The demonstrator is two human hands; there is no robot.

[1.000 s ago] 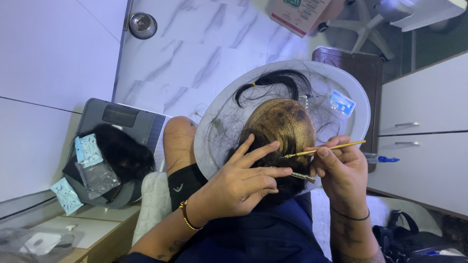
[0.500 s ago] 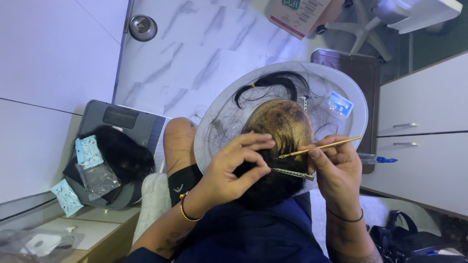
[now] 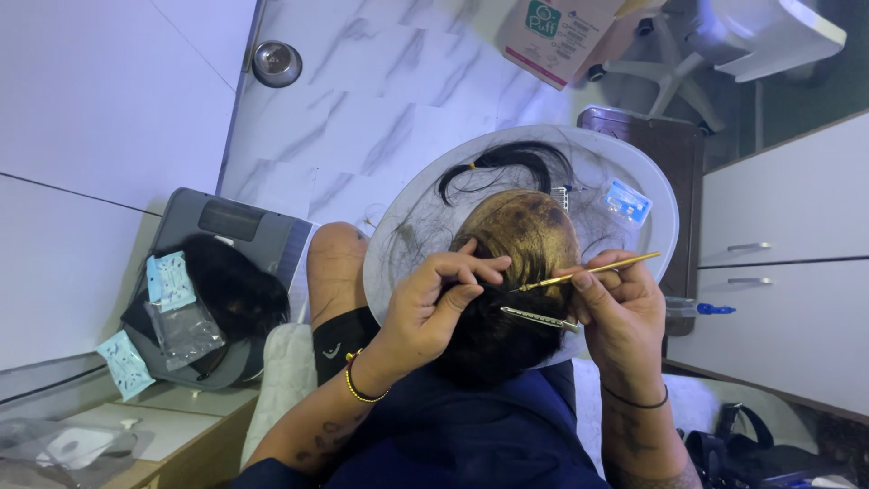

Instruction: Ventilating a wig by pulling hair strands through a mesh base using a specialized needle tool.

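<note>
White marble-veined flooring and white cabinet fronts surround the work area, seen from above. At the grip, the right hand (image 3: 625, 312) is closed around a slim gold-coloured metal tail comb (image 3: 588, 270), thumb and fingers pinching its rear half while the pointed end rests in the dark hair of the seated person's head (image 3: 516, 272). The left hand (image 3: 444, 303) is partly curled, index finger and thumb pinched on a strand of hair just beside the comb tip; the remaining fingers lie bent against the scalp. One silver metal sectioning clip (image 3: 540, 318) sits in the hair below the comb, between the two hands. One wide white plastic cape disc (image 3: 407, 226) rings the head, strewn with loose hair; on it lie one small blue-edged packet (image 3: 626, 201) and one black ponytail of cut hair (image 3: 502, 163). One yellow bead bracelet (image 3: 355, 385) circles the left wrist; one thin black band (image 3: 634, 398) circles the right. Further out, one grey case (image 3: 235, 226) holds a dark hairpiece (image 3: 235, 290) and clear packets, their contents hard to make out. The comb's toothed part cannot be seen.
</note>
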